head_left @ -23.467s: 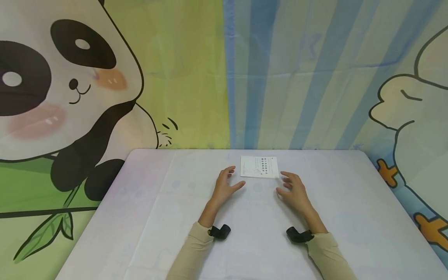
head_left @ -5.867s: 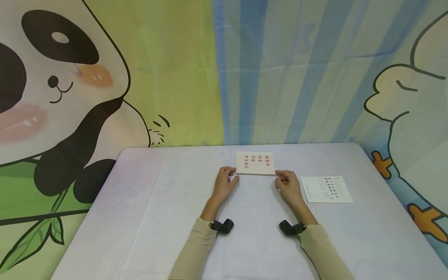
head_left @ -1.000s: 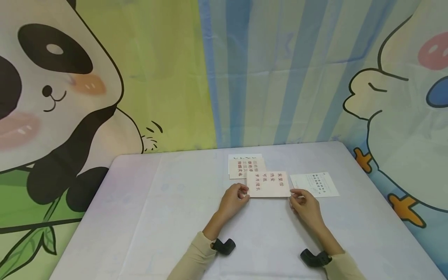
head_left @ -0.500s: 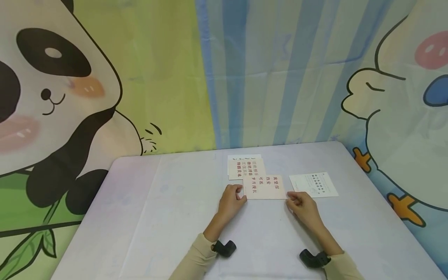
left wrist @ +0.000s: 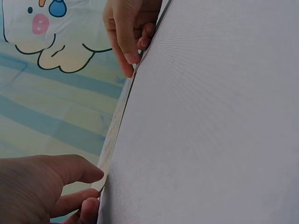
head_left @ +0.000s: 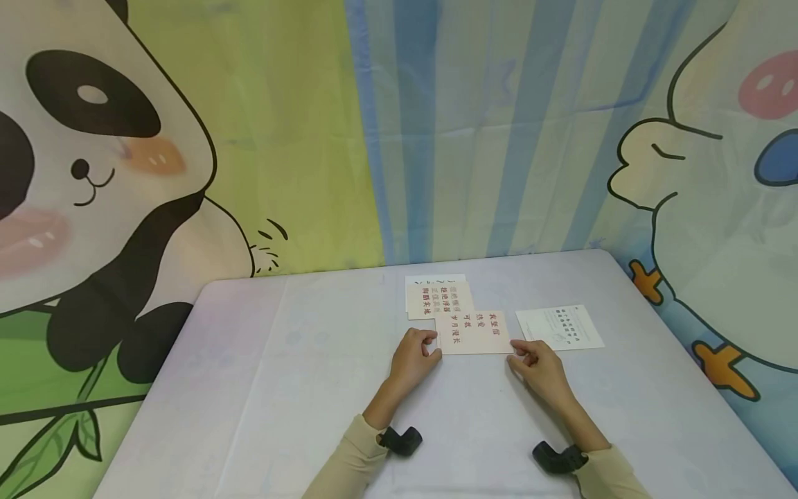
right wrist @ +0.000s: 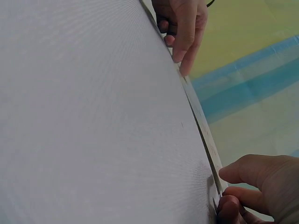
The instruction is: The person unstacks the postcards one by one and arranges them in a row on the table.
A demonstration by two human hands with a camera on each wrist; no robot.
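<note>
A cream card with red Chinese characters lies near the table's middle, its upper left corner overlapping another cream card behind it. Beneath that second card, a strip of a white card with dark marks shows. My left hand pinches the front card's left end between thumb and fingers. At the opposite end my right hand pinches the edge, its thumb on top and curled fingers below in the right wrist view. A thin gap runs under the card's near edge there.
To the right of the front card lies a white card with small dark print, close to my right fingers. A white cloth covers the table. A printed curtain hangs behind its far edge.
Earlier only a white card lay out; later it sat at the right. Since then the front card has come nearer, exposing two cards behind, and over the last second it sinks lower and slightly left.
</note>
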